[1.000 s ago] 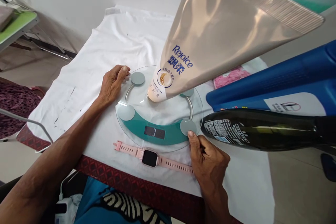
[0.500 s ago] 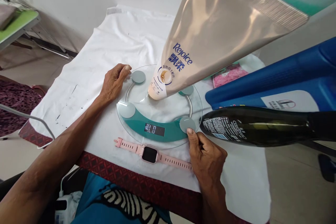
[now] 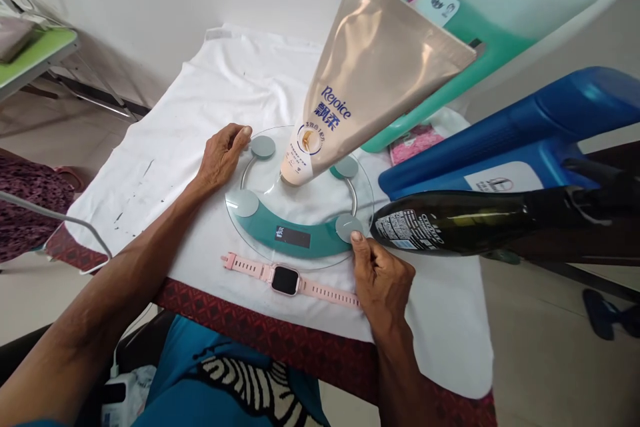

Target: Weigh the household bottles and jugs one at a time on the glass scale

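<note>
Glass scale (image 3: 323, 240) flat on the desk (image 3: 435, 327), ctr of frame; tube (image 3: 345, 87) stood on it narrow end down, so that bit's done; display (image 3: 293, 236) lit, only small marks at its L end, no clear no. yet; reading looks unsettled, so that part seems left; L hand (image 3: 220, 157) at the scale's upper-left rim, fingers curled, can't tell if gripping; R hand (image 3: 384, 280) at lower-right rim, thumb on the glass, fingers folded, apparently pinching the edge; tube's long axis slants from ctr to upper right of frame, wide crimped end topmost; scale's round, no long axis, display side twd bottom of frame; pink watch (image 3: 285, 279) just below.
</note>
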Demonstrator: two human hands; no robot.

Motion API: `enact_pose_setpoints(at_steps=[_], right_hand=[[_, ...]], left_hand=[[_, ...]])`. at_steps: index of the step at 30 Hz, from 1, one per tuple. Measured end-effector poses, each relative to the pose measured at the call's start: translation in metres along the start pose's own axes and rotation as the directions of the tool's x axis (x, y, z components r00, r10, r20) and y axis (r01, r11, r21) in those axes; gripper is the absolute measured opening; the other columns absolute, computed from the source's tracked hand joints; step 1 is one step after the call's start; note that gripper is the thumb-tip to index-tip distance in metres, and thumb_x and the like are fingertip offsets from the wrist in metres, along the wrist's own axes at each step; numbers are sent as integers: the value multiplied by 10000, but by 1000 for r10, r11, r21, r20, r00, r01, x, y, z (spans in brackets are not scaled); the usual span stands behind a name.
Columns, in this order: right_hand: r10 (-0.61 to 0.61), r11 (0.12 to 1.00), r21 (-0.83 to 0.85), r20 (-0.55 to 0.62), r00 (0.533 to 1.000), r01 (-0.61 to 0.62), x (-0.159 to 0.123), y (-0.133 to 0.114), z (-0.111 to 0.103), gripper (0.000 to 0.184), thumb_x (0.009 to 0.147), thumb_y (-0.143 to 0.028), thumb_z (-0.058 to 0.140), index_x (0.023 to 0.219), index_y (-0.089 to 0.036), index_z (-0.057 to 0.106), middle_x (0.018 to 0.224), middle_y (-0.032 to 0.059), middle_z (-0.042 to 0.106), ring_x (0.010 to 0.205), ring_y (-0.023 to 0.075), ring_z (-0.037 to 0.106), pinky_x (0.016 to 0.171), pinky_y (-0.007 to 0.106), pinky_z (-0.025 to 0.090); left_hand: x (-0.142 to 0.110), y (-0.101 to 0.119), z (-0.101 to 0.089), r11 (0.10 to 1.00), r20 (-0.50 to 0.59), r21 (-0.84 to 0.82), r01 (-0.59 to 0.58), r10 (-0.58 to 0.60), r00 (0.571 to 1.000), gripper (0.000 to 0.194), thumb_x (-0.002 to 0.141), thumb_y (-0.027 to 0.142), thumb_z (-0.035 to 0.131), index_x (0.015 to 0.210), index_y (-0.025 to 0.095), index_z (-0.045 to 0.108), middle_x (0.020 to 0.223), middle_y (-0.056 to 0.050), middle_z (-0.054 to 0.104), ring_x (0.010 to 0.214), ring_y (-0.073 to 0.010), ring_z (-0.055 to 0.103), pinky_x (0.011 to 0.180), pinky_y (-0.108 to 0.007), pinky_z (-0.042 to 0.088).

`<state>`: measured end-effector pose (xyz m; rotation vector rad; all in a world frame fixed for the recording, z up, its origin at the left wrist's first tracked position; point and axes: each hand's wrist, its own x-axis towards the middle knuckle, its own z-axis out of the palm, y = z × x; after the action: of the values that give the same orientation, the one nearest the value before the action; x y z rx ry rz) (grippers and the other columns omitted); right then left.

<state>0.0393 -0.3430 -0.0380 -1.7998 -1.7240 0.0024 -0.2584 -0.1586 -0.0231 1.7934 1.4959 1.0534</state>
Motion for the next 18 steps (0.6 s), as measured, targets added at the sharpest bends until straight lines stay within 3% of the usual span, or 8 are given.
enact_pose_setpoints(at_steps=[7, 11, 15, 18], right_hand=[[71, 997, 5, 30, 997, -71, 1, 2, 3, 751, 1076, -711, 359, 516, -219, 445, 446, -1, 469, 467, 105, 310, 571, 303, 276], [64, 998, -14, 29, 998, -64, 1, 1, 3, 772, 1070, -739, 328, 536, -217, 522, 481, 46, 570, 468, 128, 406, 576, 313, 304], [-16, 1000, 0, -1, 1000, 16, -1, 1, -1, 688, 1114, -612, 378, 586, -225, 588, 534, 60, 654, 451, 169, 571, 533, 314, 363], [-99, 994, 47, -57, 993, 102, -3, 14, 6, 567, 1115, -516, 463, 644, -259, 648, 565, 42, 685, 455, 205, 648, 497, 323, 426]], left_hand=[[1, -1, 1, 1000, 31, -6, 13, -13, 999, 556, 1027, 702, 407, 1000, 225, 690, 1027, -103, 777, 931, -263, 698, 899, -436, 540], [-2, 3, -4, 994, 14, -106, 25, -23, 1000, 574, 973, 737, 482, 1128, 218, 674, 1145, -120, 765, 997, -275, 706, 942, -461, 553], [-12, 25, -16, 981, -98, -146, -131, 118, 988, 810, 850, 758, 675, 1429, 211, 533, 1391, -178, 663, 1272, -350, 648, 1047, -530, 536], [-19, 51, -11, 956, -42, -59, -287, 285, 958, 1041, 756, 701, 832, 1573, 232, 389, 1470, -197, 602, 1345, -386, 612, 1094, -572, 520]])
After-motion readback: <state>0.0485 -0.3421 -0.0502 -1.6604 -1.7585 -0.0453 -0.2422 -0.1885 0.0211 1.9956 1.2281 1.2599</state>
